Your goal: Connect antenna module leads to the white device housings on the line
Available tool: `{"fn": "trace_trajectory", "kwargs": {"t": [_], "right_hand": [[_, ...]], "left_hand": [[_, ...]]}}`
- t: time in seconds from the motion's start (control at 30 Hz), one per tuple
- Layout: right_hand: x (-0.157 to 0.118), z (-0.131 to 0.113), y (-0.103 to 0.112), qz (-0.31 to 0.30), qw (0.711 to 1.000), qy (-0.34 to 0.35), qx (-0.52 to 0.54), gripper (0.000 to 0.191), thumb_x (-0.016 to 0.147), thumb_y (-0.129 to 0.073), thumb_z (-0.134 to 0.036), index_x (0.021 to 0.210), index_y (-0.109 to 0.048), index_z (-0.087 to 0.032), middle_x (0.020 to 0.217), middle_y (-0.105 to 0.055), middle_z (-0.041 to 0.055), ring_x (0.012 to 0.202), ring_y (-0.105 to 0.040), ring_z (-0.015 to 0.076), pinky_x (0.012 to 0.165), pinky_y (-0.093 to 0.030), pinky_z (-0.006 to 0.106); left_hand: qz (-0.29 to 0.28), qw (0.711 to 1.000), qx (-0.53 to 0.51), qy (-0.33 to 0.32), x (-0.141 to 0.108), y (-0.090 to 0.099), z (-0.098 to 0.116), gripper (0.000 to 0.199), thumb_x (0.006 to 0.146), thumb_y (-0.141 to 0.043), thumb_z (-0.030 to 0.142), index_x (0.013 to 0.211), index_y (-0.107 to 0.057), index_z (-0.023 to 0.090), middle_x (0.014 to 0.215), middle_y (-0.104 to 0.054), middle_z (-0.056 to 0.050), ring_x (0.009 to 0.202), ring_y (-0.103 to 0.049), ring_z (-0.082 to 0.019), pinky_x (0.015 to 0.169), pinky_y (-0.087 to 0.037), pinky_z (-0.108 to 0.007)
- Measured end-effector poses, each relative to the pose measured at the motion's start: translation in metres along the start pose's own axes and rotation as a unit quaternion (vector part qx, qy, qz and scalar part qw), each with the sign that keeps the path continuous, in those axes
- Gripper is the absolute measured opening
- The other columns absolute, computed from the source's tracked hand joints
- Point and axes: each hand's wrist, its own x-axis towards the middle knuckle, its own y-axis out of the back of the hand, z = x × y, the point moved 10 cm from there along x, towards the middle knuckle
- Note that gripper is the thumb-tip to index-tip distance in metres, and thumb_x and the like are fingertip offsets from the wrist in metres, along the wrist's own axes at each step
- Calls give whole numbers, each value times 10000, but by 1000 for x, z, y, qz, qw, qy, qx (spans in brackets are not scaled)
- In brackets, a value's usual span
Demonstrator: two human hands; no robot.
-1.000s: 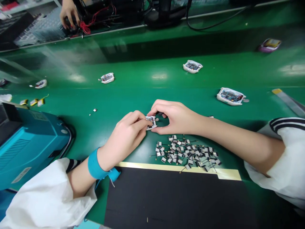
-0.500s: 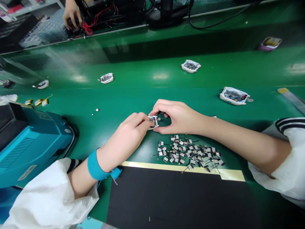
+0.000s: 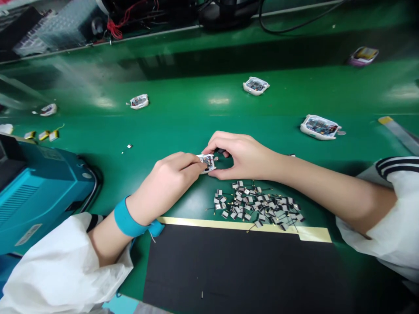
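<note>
In the middle of the head view, my right hand (image 3: 252, 156) grips a small white watch case (image 3: 208, 163) by its edges, between thumb and forefinger. The open case shows a circuit board, and a small silvery disc sticks out at its right. Something dark is tucked under the curled fingers of my right hand; its kind is hidden. My left hand (image 3: 173, 179), with a blue wrist strap (image 3: 127, 218), is closed at the case's left side, fingertips over the board. A pile of small grey-and-black antenna pieces with thin leads (image 3: 262, 205) lies just below my right hand.
Similar open cases lie on the green bench, one (image 3: 320, 127) right, others (image 3: 256, 86) farther back. A teal machine (image 3: 52, 187) stands left, small yellow batteries (image 3: 44, 135) behind it. A black mat (image 3: 242, 266) lies in front. Tweezers-like grey strip (image 3: 399, 133) lies right.
Another person's hand at the upper left has gone from view. My left fingers have shifted slightly on the case, baring more of its board. The whole view has shifted a little.
</note>
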Motion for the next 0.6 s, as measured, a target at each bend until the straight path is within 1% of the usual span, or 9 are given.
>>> {"fn": "trace_trajectory", "kwargs": {"t": [0.17, 0.37, 0.47, 0.6], "right_hand": [[0, 1, 0, 3, 1000, 1, 8, 308, 647, -590, -312, 910, -558, -157, 905, -549, 29, 769, -509, 132, 633, -379, 246], [-1, 0, 0, 10, 1000, 16, 4, 306, 651, -587, -300, 917, -562, -151, 898, -552, 32, 758, -501, 129, 632, -368, 246], [-1, 0, 0, 10, 1000, 18, 4, 300, 657, -582, -305, 915, -561, -153, 899, -551, 35, 759, -499, 132, 629, -364, 250], [0, 0, -1, 4, 1000, 16, 3, 305, 654, -582, -306, 915, -560, -149, 904, -546, 33, 773, -501, 132, 624, -361, 248]], "left_hand": [[-5, 1000, 22, -16, 1, 0, 3, 161, 822, -448, 159, 895, -589, 135, 865, -620, -46, 746, -575, -144, 630, -482, -239], [12, 1000, 21, 7, 2, 1, 0, 178, 825, -434, 168, 843, -609, 143, 814, -625, -41, 738, -582, -141, 620, -475, -230], [8, 999, 26, 19, 2, 0, -1, 204, 832, -418, 180, 802, -618, 148, 798, -624, -43, 728, -579, -141, 614, -472, -233], [1, 999, 27, 27, 2, -1, -3, 199, 829, -418, 184, 849, -615, 165, 789, -616, -37, 711, -571, -140, 600, -459, -231]]}}
